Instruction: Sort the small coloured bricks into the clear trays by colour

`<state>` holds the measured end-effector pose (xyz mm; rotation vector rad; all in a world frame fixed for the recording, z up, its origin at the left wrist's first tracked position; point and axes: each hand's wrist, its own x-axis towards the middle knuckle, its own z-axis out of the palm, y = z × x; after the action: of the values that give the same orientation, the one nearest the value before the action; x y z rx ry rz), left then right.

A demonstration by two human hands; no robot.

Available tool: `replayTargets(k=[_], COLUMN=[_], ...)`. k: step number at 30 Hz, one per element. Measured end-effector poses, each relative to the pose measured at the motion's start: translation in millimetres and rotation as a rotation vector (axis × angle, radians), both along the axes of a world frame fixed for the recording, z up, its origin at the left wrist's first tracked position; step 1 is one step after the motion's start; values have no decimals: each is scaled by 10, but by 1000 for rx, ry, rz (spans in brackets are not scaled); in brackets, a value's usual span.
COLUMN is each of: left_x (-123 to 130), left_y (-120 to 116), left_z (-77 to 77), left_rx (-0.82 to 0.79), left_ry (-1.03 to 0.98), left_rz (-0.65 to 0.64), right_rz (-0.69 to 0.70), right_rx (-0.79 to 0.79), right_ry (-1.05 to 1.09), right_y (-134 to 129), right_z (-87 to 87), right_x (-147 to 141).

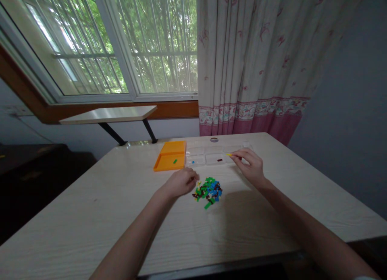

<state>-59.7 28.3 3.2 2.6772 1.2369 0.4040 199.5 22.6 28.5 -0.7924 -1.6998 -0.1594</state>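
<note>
The right hand has its fingers pinching a yellow toy brick by the clear tray, likely fingertip-style because it's tiny. The left hand curls beside the brick pile (can't tell if it's holding any).

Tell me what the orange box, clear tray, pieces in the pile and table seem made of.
Orange box: likely plastic; even colour, straight thin walls.
Clear tray: probably thin plastic, glossy; the tabletop shows through, with pale glints along its edges.
Pieces: probably plastic, given the solid bright colours; too small to judge finish.
Table: pale wood or wood-look laminate, faintly grained; can't tell which.
</note>
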Motion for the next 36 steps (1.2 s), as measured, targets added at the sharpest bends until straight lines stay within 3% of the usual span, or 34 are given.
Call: replayTargets(k=[4, 7, 12, 16, 23, 31, 33, 36], left_x=[1, -8, -17, -20, -27, -17, -13, -6], left_y=[-12, -10, -9, -9, 6, 4, -3, -18], left_z=[6, 6, 6, 0, -6, 4, 12, 29], left_rx=[-25, -28, -26, -19, -13, -48, -51, -52], left_ry=[-7, -4, -10, -22, -6, 9, 11, 13], left_rz=[14, 17, 20, 25, -4, -29, -32, -6], right_rz=[-24, -94, -412, -589, -592, -609, -548, -325], right_rx=[-45, -145, -406, -645, -758, -638, -593, -556], right_ry=[-26, -131, -375, -400, -353, -262, -239, -268], right_y=[28, 159, 514, 697, 756, 701, 652, 531], right_z=[3, -14, -248, -474, -537, -462, -426, -401], right_x=[7, 173, 782, 1152, 1242, 1168, 1020, 683])
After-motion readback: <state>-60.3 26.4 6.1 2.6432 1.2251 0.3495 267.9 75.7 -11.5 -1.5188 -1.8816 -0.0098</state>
